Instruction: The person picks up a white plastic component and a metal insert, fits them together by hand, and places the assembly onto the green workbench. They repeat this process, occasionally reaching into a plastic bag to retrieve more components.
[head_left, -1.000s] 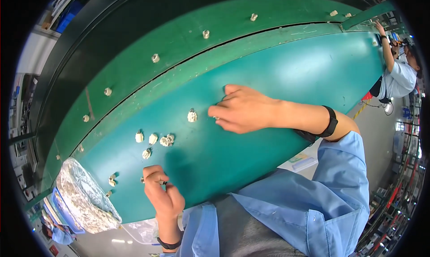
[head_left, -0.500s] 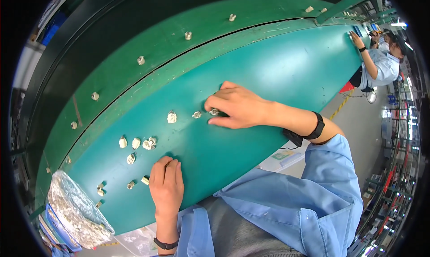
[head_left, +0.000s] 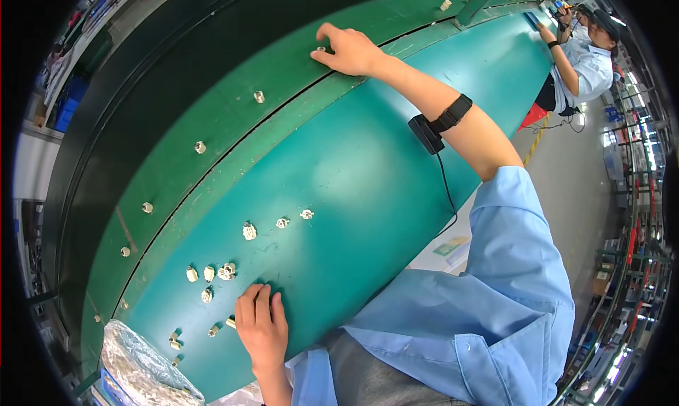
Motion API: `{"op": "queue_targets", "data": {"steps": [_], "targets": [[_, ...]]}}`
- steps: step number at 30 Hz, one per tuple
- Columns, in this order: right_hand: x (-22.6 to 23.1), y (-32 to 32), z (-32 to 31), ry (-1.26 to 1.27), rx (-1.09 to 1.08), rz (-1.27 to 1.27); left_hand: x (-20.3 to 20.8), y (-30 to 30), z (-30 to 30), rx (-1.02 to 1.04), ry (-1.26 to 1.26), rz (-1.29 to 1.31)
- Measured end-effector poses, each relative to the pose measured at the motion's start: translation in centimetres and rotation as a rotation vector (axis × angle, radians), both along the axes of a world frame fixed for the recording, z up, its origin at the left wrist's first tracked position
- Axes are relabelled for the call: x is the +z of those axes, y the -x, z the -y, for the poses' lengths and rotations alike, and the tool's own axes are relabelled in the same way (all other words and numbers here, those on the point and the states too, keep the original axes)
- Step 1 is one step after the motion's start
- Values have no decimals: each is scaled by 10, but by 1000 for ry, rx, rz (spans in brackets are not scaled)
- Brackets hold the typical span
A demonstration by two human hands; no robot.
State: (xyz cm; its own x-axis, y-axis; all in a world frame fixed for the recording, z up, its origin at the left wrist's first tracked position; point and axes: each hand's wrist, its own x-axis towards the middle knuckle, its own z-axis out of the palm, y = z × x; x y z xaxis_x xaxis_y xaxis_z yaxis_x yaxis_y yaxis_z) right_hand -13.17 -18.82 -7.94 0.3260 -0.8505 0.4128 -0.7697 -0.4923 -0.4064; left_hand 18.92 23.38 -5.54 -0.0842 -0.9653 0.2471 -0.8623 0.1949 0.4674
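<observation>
My right hand (head_left: 348, 51) reaches over the far green strip, with thumb and index finger apart on either side of a small metal fitting (head_left: 321, 49). It does not appear to grip the fitting. Palm down on the teal work surface (head_left: 368, 172), my left hand (head_left: 262, 329) rests with loosely bent fingers, the index a little apart. A pale cylindrical piece (head_left: 231, 322) lies beside that hand. Between the hands, a ribbed white fitting (head_left: 250, 230) and two small metal pieces, one silvery (head_left: 282, 223) and one outermost (head_left: 306, 213), stand in a row.
Several whitish fittings (head_left: 226, 271) cluster left of my left hand. More fittings (head_left: 200, 147) stand spaced along the far strip. A plastic-lined bin (head_left: 141, 367) sits at the lower left. A green post (head_left: 479, 3) rises at the far right, near a co-worker (head_left: 583, 70).
My right hand has left a small piece standing on the teal surface and moved up to a fitting on the far strip. My left hand stays nearly in place. The view has shifted.
</observation>
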Motion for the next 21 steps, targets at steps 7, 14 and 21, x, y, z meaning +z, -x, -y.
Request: {"op": "queue_targets", "data": {"steps": [7,14,21], "targets": [[45,-28,-81,-455,344,24,13,-12,-1,22,70,148],[20,-46,-177,-295,713,-48,58,-55,31,75,240,135],[58,-47,-182,-397,571,-73,76,-113,42,344,136,-20]]}}
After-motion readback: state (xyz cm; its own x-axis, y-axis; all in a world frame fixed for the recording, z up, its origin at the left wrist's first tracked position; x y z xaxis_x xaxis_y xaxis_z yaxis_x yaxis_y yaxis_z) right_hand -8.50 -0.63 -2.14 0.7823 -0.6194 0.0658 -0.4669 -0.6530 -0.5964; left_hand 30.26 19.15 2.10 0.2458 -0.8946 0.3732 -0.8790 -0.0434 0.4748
